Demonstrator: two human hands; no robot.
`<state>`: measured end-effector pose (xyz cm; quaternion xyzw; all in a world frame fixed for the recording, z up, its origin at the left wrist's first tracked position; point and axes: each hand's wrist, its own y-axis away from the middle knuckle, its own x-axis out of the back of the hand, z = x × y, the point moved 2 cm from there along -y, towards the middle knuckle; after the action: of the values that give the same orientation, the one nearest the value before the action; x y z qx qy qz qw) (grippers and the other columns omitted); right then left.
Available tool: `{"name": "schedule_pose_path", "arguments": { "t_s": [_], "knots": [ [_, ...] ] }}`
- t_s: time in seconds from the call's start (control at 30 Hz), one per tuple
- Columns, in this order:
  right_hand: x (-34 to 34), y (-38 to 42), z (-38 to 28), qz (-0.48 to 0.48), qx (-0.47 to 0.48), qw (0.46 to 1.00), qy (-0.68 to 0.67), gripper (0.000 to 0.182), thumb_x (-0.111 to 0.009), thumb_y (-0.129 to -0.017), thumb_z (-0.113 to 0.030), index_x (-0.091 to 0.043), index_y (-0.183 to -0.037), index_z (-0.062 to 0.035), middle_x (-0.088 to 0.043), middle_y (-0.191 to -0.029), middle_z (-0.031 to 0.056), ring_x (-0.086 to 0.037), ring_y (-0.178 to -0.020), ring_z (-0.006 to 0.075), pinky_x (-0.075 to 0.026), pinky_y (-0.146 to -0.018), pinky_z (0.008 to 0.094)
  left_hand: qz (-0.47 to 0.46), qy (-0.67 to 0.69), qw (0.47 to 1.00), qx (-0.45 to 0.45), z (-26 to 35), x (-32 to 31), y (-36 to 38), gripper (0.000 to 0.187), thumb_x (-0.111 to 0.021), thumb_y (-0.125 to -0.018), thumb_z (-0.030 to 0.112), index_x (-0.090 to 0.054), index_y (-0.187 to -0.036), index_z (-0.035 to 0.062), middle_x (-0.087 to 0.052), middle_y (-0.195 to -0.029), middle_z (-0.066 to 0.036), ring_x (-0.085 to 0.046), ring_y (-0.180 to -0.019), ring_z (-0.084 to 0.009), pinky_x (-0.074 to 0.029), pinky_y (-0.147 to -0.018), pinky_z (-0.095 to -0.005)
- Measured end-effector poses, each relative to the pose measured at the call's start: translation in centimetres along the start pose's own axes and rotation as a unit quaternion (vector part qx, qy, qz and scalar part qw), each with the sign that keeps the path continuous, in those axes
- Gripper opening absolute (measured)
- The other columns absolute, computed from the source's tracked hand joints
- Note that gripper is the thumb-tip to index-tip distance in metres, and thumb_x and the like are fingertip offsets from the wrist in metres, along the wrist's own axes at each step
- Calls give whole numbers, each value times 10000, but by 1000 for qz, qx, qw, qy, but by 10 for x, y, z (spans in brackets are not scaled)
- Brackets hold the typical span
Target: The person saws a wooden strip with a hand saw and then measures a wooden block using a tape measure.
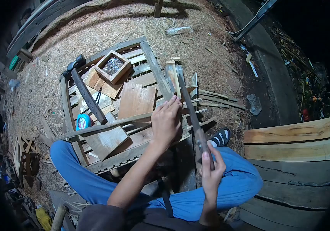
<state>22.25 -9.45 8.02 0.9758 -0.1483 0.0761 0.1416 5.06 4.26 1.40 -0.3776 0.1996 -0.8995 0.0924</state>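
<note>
My right hand (213, 167) is wrapped round the dark wooden handle of a long-bladed tool that looks like a machete (190, 102). Its blade points away from me, along the right side of a pale wooden strip (175, 82). Fingers together, my left hand (165, 121) grips the near end of that strip, beside the blade. A long thin slat (107, 129) runs leftward from under the left hand. Both hands are above the right part of a slatted wooden frame (153, 63); the left palm's underside is hidden.
On the frame lie a hammer (90, 96), a wooden box (125, 68) of nails, a blue tape measure (83, 122) and flat boards (137, 101). Thin offcuts (218, 99) lie to the right. Planks (294, 150) stand at lower right. Wood shavings cover the ground.
</note>
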Motion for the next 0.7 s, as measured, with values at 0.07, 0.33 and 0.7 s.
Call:
{"name": "schedule_pose_path", "arguments": {
  "t_s": [0.07,0.33,0.7],
  "knots": [
    [14,15,13,2,49,999,23,396,-649,-1039,-106,-622,-1359,125,-704,-1298,221,-680,-1186,237,-531,-1019,350,9,6,1000,1,0,1,0,378,-743,-904,120,-719,-1262,5,-694,-1355,-195,-689,-1207,-359,-521,-1053,-445],
    [-36,-50,-16,-30,136,990,30,376,-654,-1044,-140,-647,-1345,86,-711,-1294,212,-676,-1187,235,-515,-1027,349,4,3,1000,6,3,-1,3,391,-751,-898,135,-719,-1267,12,-700,-1340,-199,-691,-1198,-363,-523,-1070,-447],
    [21,26,11,8,6,1000,21,400,-671,-1028,-92,-624,-1372,107,-719,-1274,190,-709,-1111,212,-550,-959,318,18,6,1000,0,2,-2,2,385,-729,-928,137,-702,-1289,6,-707,-1320,-206,-694,-1186,-372,-532,-1064,-450]
  ]
}}
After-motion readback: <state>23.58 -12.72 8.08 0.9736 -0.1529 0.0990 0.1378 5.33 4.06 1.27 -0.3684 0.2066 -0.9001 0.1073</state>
